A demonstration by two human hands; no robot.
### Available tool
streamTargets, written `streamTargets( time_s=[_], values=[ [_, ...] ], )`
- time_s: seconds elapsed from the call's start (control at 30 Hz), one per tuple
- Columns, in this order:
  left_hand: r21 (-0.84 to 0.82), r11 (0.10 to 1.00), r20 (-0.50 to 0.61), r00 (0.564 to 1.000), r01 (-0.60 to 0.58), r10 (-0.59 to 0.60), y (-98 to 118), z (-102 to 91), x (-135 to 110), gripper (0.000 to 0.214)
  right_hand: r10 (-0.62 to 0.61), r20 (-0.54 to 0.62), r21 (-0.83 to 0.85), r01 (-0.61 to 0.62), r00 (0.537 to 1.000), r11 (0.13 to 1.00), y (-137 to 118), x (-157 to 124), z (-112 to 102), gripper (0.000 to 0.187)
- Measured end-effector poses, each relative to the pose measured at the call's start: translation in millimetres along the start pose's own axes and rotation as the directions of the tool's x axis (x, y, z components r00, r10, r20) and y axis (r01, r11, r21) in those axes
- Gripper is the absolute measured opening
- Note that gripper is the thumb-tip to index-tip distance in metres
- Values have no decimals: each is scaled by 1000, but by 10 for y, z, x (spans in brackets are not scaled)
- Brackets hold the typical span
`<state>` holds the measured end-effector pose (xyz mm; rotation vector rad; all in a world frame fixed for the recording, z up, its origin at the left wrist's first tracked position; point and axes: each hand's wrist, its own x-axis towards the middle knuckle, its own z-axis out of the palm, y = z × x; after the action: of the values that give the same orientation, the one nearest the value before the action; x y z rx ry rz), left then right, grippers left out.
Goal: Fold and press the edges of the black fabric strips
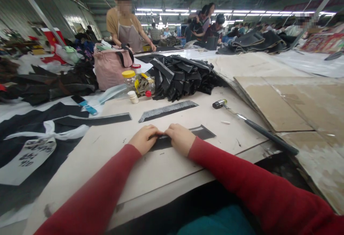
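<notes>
At the far left of the desk [150, 170] lies a dark cloth with a white label [27, 158] bearing handwritten marks, and beyond it a heap of dark material [48, 86]. A long black strip [94, 120] lies flat on the pale board just right of that, with a blue-handled tool [87, 106] near its far end. Behind them stands a pink bag [109, 66], and next to it a clear jar with a yellow lid [130, 79] and a small white cap-like pot [133, 97]. A grey strip [168, 110] lies angled in the middle, in front of a large pile of black cut pieces [182, 75]. Nearer the camera, the left hand [145, 139] and the right hand [180, 139], both in red sleeves, sit side by side with fingertips almost meeting, both closed down on a black strip piece [200, 132] that lies flat on the desk and sticks out to the right of the right hand; they press and pinch it rather than lift it. Farther right a hammer [252, 125] lies on the desk, head to the left, handle running toward the desk's edge, well apart from the hands. Sheets of brown cardboard [282, 98] cover the right side. At the far end a person in an apron [126, 30] stands at the desk.
</notes>
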<state>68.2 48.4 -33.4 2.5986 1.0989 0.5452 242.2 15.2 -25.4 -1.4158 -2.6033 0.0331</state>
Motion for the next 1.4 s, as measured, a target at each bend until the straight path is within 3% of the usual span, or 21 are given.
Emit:
streamTargets(
  time_s=[0.13,0.33,0.47,0.63,0.83,1.0,1.17,1.27,1.4],
  values=[
    [103,995,25,1000,-4,1,-27,-9,-7,25,-23,-7,-111,22,1000,994,-78,19,12,23],
    [-111,992,121,992,52,-38,-203,-156,-89,30,10,-45,-134,-16,999,991,-115,47,52,21],
    [-130,985,120,988,115,-99,-259,-219,-171,31,9,-63,-62,-13,998,998,-99,79,71,18],
    [-138,987,87,994,77,-66,-265,-167,-180,26,-58,-37,112,62,998,992,-87,156,56,31],
    [4,999,79,996,-48,47,-229,-162,-192,25,-129,-4,-19,129,992,992,-179,170,53,22],
    [105,994,131,991,-11,-3,-171,-186,-258,28,-129,11,-50,129,992,990,-195,146,33,20],
    [-61,983,30,984,175,-173,-189,-190,-323,49,-114,31,-35,115,993,993,-139,86,-25,23],
    [-190,937,45,956,294,-291,-188,-218,-334,56,-70,55,-80,74,996,994,-181,40,-38,24],
    [-354,883,84,951,309,-299,-194,-210,-317,56,-29,164,-60,39,986,997,-240,-57,-208,27]
  ],
)
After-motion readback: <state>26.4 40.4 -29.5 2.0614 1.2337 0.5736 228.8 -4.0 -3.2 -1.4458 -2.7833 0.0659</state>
